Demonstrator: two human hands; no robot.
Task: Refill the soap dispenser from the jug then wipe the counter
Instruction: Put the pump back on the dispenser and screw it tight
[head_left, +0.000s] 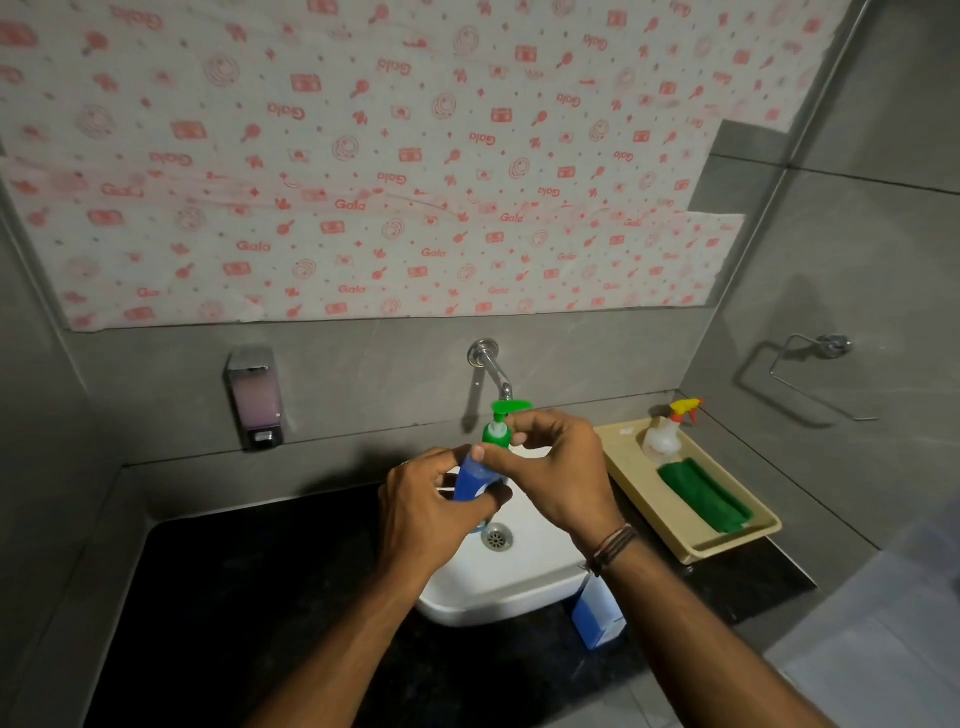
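A blue soap dispenser bottle (474, 477) with a green pump top (500, 427) is held above the white sink (511, 582). My left hand (427, 512) is wrapped around the blue body. My right hand (553, 467) pinches the green pump collar from the right. A blue and white container (597, 616), partly hidden under my right forearm, stands on the black counter (249, 613) beside the sink. A folded green cloth (704, 496) lies in a beige tray (727, 545) at the right.
A wall-mounted dispenser (254, 397) with pink liquid hangs at the left. A chrome tap (491, 366) sticks out over the sink. A clear spray bottle (667, 431) with a yellow nozzle stands in the tray. A towel ring (810, 374) is on the right wall.
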